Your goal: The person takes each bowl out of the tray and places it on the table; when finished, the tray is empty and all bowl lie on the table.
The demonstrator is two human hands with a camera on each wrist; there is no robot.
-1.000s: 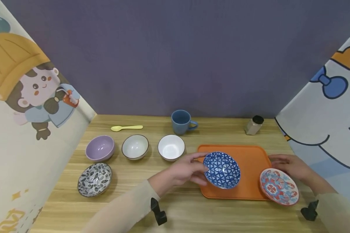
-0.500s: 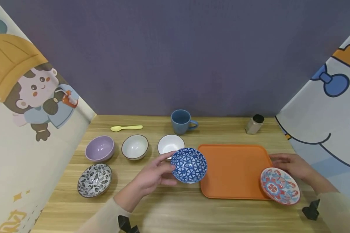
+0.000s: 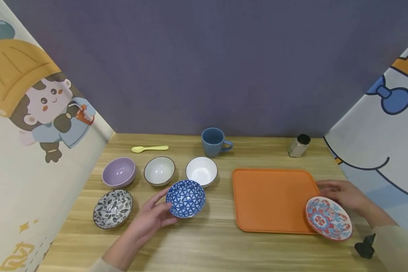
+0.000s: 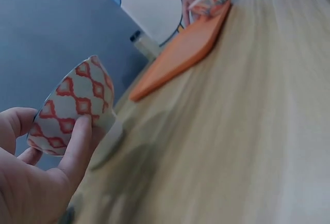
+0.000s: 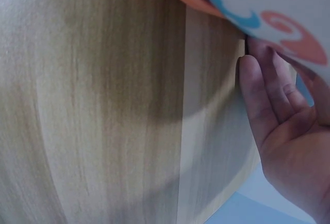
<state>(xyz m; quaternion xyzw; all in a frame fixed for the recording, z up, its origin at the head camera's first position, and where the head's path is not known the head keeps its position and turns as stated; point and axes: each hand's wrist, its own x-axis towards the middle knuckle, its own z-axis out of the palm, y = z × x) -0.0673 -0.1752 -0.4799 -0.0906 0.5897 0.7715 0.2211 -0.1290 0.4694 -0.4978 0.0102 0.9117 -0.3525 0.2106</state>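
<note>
Held above the table is a blue-and-white bowl (image 3: 185, 198) with triangles inside and red diamonds outside (image 4: 75, 108). My left hand (image 3: 151, 216) grips its left side, with the thumb at the rim and fingers round the wall. On the right, my right hand (image 3: 341, 194) holds a red-and-blue patterned bowl (image 3: 329, 219) that overhangs the right side of an orange tray (image 3: 275, 200). In the right wrist view, that bowl covers part of the hand (image 5: 291, 126), whose visible fingers reach behind and below it. The contact of the right thumb is hidden.
Along the left stand a purple bowl (image 3: 119, 172), a black-leaf-patterned bowl (image 3: 113, 209) and a pale bowl (image 3: 159, 171). A white bowl (image 3: 201, 171) sits just behind the held one. Farther back are a yellow spoon (image 3: 150, 149), a blue mug (image 3: 212, 141) and a black-lidded jar (image 3: 299, 146).
My left hand has carried the blue-and-white bowl leftward, from over the orange tray to in front of the white bowl. My right hand and the red-and-blue bowl have stayed in place.
</note>
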